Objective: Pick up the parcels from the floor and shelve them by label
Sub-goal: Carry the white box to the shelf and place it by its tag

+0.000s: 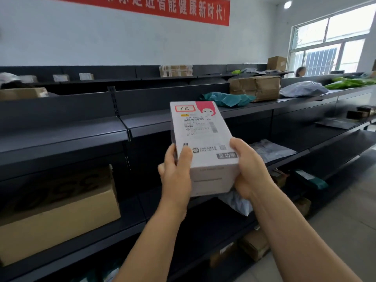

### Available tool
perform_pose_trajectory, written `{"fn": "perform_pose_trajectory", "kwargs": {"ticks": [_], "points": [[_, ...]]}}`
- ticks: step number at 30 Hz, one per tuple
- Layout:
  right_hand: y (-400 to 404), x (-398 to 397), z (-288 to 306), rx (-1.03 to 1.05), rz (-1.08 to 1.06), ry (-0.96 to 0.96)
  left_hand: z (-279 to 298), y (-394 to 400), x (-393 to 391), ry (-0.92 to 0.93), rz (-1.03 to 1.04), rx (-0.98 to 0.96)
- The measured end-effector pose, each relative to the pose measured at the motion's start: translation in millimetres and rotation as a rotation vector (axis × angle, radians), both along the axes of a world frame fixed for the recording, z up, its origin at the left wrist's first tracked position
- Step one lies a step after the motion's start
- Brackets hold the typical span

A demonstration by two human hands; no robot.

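Storeroom: white wall, red banner [142, 7] along top edge, window [333, 45] at right. Dark metal shelving [61, 139] ran full width, parcels scattered on tiers. Large cardboard box [57, 210] sat at left end of lower shelf. White parcel [203, 143] was held up before shelving, label facing camera. Left hand [175, 174] gripped its near left edge, thumb on top; right hand [248, 169] clasped near right corner.

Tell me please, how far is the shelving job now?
Done: several parcels already lie on the dark shelves, such as a teal bag and a taped brown box. In hand: the left hand and right hand hold a white box, its label facing up. Left: placing this box; the floor pile is out of view.
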State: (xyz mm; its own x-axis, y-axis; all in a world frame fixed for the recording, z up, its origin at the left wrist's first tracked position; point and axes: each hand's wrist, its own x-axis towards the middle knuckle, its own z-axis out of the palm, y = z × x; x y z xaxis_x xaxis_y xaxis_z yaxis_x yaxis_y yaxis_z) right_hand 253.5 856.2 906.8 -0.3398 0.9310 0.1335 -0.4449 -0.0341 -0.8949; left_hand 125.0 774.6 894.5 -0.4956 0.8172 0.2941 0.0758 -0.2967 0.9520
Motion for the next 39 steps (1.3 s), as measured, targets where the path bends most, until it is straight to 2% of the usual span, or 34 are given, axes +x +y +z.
{"fn": "perform_pose_trajectory", "kwargs": {"ticks": [10,16,20,30,34,39], "points": [[67.4,-40.2,83.8,0.149,0.019,0.017,90.7,70.8,-29.1,-0.099,0.017,0.061],[151.6,-56.2,120.2,0.237,0.101,0.03,129.1,156.7,-54.0,-0.041,-0.058,0.067],[215.6,-65.8,136.9,0.254,0.138,0.01,150.4,213.6,-64.5,-0.083,-0.081,0.036],[346.9,-88.9,147.0,0.139,0.092,-0.169,157.4,326.2,-75.4,-0.106,0.018,-0.139],[371.8,-92.6,137.7,0.108,0.106,-0.216,153.2,343.9,-73.3,-0.049,0.065,-0.202],[380.6,-95.8,134.9,0.088,0.119,-0.25,153.3,355.1,-69.3,-0.069,0.094,-0.22]]}}
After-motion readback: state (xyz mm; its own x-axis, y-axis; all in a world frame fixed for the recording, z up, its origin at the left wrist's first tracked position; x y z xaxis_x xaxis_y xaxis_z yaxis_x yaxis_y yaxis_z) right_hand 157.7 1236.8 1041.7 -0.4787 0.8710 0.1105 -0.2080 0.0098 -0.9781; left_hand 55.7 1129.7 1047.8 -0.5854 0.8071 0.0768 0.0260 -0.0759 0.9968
